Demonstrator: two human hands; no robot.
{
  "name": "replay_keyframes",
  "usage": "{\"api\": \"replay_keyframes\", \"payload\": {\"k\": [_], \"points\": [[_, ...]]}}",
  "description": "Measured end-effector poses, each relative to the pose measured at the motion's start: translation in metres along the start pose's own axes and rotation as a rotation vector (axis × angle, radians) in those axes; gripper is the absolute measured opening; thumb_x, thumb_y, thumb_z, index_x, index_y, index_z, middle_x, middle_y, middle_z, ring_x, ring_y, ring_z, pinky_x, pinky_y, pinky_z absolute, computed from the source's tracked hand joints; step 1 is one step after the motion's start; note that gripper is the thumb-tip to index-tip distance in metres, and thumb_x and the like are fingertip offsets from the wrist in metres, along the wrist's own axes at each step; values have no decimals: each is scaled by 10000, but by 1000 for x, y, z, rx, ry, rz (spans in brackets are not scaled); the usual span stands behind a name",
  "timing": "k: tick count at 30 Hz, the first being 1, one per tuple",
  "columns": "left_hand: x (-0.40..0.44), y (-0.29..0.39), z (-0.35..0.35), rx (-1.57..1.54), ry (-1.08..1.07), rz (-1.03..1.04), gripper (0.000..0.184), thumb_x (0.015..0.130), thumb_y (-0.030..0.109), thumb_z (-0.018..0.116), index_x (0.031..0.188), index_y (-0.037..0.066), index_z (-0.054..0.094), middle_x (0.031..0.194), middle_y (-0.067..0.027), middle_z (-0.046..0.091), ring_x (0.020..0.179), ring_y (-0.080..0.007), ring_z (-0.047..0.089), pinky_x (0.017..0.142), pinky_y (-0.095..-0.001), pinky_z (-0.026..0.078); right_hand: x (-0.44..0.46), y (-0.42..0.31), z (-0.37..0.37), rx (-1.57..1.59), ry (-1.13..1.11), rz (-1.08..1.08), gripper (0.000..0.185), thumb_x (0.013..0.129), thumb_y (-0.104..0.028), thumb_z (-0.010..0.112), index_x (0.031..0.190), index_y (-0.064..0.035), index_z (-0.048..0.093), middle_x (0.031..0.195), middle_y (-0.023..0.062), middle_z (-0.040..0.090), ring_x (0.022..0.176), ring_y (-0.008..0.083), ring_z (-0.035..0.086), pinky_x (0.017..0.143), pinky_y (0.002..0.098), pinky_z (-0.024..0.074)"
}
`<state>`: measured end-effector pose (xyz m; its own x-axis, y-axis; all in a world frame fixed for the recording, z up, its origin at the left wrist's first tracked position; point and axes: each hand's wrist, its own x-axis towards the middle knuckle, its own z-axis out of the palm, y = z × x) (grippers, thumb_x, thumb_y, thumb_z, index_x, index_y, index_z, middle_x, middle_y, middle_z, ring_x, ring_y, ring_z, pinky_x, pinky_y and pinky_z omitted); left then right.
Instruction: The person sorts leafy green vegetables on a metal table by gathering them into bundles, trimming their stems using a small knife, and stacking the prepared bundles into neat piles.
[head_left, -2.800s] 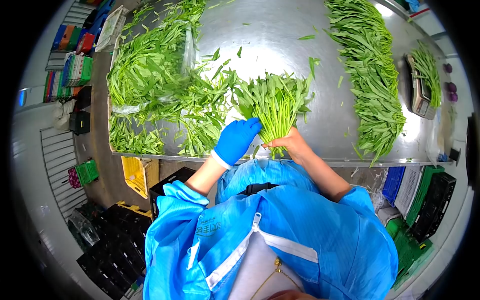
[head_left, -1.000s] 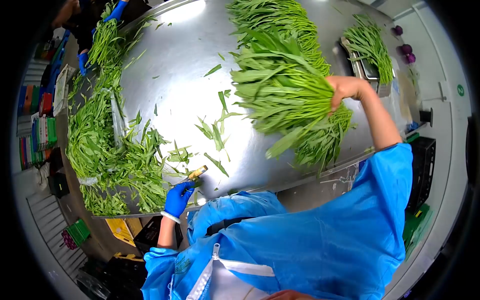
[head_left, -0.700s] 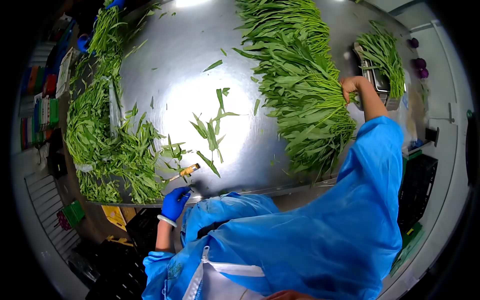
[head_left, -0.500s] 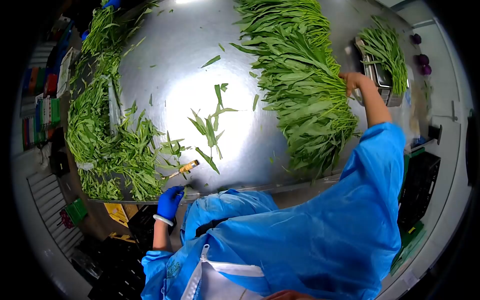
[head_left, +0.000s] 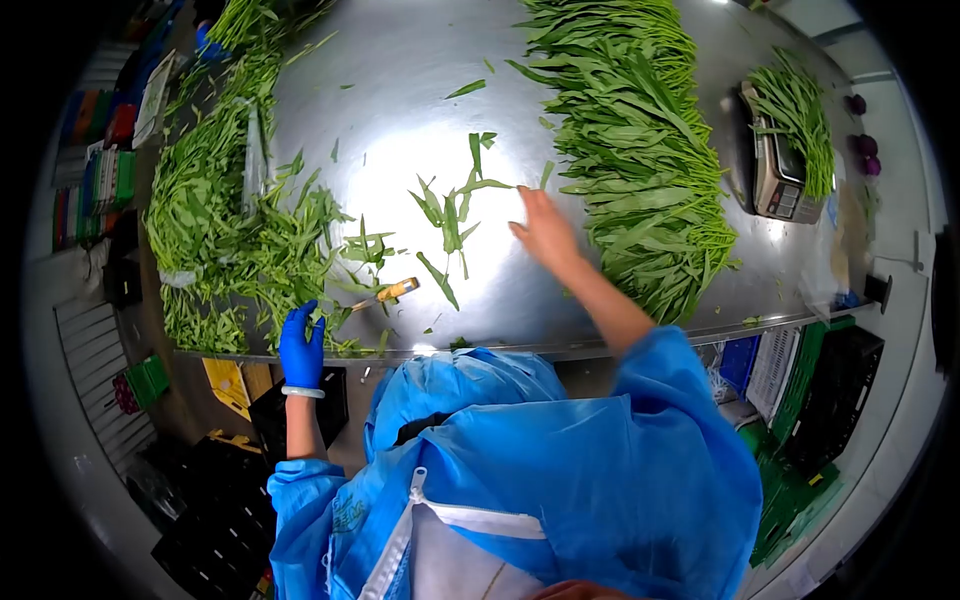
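Note:
My left hand [head_left: 301, 348], in a blue glove, is at the near edge of a loose heap of leafy greens [head_left: 195, 215]. Its fingers point into the stems, thumb apart, and nothing shows in its grasp. A knife [head_left: 385, 294] with a yellowish handle lies just right of it, blade partly among leaves. Bare and open, my right hand [head_left: 548, 230] is over the metal table beside some loose leaves [head_left: 450, 220]. To its right stretches a long row of water spinach [head_left: 640, 160], leaves to the left and stems to the right.
A scale [head_left: 778, 185] carrying a bunch of greens [head_left: 795, 115] stands at the right. Another person's blue-gloved hand [head_left: 207, 42] shows at the far left. Crates [head_left: 835, 385] are below the table at the right, and a yellow crate [head_left: 228, 385] is at the left.
My right hand has left the stem side of the row and moved left to the loose leaves. My left hand has moved forward to the heap. The view has shifted slightly.

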<state>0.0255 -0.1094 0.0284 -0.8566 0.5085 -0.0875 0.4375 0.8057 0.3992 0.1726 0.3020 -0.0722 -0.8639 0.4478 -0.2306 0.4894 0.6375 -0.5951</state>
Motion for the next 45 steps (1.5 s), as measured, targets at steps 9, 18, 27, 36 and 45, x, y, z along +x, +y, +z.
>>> {"api": "replay_keyframes", "payload": {"k": [9,18,27,36,45], "points": [[-42,-4,-11,-31,-59,-102,632,790,14,655,1367,181,460,1453,-167,349,1258,-352,433,942,-384,431,29,-183,138,392,-251,-582,555,787,-7,532,1328,-28,410,1251,189,492,1149,357,477,982,398,405],[-54,-66,17,-77,154,-34,538,824,165,659,1330,101,489,1322,-182,502,1189,-360,493,977,-437,404,-29,-144,162,-156,-91,-788,290,728,-85,622,1013,-65,572,883,88,571,879,276,566,755,405,471],[109,13,113,75,110,729,551,756,124,547,1306,129,502,1418,-154,400,1277,-392,389,1048,-517,303,-59,-115,145,-235,-314,-710,212,710,-46,554,912,-80,610,866,108,571,836,312,567,734,429,473],[112,-174,87,-1,-76,482,680,742,104,570,1397,109,390,1445,-151,369,1396,-283,251,1140,-501,125,-108,-211,146,-323,-104,-222,516,676,-32,706,1161,-45,533,1119,148,535,1048,352,515,883,420,448],[69,-483,-44,440,-105,217,591,787,85,508,1365,189,445,1291,-152,514,1175,-316,500,1056,-505,307,-6,-385,173,-364,-175,-518,475,715,-25,674,1168,-12,532,1182,174,519,1086,365,491,929,434,420]]}}
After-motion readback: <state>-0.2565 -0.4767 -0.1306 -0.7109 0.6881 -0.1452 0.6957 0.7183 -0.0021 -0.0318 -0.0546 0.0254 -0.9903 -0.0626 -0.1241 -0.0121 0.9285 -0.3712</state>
